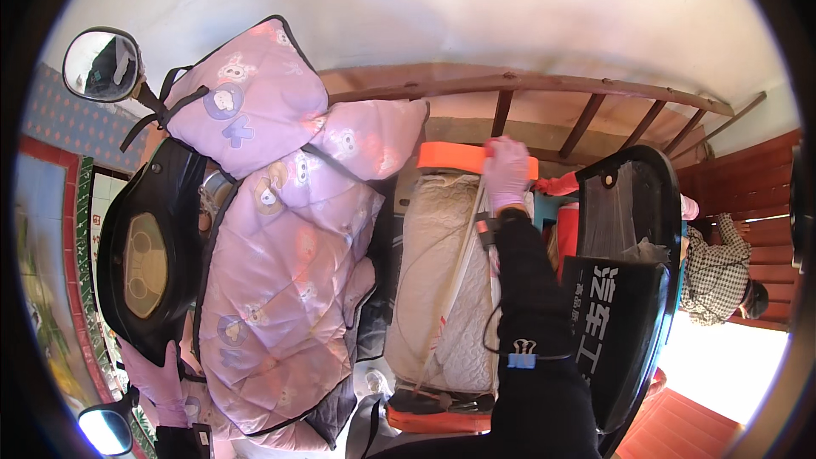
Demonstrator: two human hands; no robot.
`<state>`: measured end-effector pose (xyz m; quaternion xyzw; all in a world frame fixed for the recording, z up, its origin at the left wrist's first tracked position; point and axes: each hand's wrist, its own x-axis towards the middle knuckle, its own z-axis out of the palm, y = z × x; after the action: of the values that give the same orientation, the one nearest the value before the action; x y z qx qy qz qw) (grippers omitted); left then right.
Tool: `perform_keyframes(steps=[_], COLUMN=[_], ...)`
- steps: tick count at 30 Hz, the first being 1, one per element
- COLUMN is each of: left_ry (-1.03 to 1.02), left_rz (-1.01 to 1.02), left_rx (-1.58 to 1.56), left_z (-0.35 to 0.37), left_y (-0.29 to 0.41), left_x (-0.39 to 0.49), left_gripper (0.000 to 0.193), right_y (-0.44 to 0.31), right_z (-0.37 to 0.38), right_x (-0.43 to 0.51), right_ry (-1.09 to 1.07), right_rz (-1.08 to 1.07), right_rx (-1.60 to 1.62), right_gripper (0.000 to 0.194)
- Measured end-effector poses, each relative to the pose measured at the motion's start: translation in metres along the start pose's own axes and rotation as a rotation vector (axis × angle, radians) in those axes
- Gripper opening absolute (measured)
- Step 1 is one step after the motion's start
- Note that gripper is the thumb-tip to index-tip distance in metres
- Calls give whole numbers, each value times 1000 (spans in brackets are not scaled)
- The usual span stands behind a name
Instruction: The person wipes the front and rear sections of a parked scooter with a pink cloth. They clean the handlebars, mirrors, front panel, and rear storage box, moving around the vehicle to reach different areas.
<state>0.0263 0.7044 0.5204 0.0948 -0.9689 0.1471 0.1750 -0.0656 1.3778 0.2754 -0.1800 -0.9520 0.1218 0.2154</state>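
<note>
My right hand (505,175), in a pink glove, is closed over the orange padded bar (449,157) at the far end of a seat with a pale quilted cover (440,280). Something red shows at its fingertips. At the lower left, my left hand (153,379), also in a pink glove, is at the near side of the black scooter front (178,236); whether its fingers grip the handlebar is unclear. A pink quilted scooter apron (280,306) with cartoon prints and black edging hangs between the hands. A white strip (456,274) lies lengthwise on the seat.
Two mirrors (102,65) (107,431) stick out at left. A wooden ladder (510,83) lies along the wall (408,6). At right are a black open case (621,293) bearing writing, a person in a checked top (714,274) and a red slatted door (774,255).
</note>
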Motion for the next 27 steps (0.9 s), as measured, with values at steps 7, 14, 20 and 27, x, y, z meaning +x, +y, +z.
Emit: perform_keyframes(steps=[7, 14, 20, 27], left_ry=[36, -31, -36, -97], left_rz=[27, -41, -42, -70], left_rx=[5, 14, -1, 13], left_z=[3, -1, -7, -7], left_y=[-2, 2, 10, 3], left_x=[-2, -1, 1, 0], left_gripper=[106, 106, 103, 105], right_y=[11, -97, -6, 59], right_z=[10, 53, 8, -15], right_x=[3, 4, -3, 10], right_ry=[176, 93, -118, 57], right_rz=[372, -29, -99, 1139], right_rx=[-31, -16, -53, 383], right_gripper=[10, 26, 27, 21])
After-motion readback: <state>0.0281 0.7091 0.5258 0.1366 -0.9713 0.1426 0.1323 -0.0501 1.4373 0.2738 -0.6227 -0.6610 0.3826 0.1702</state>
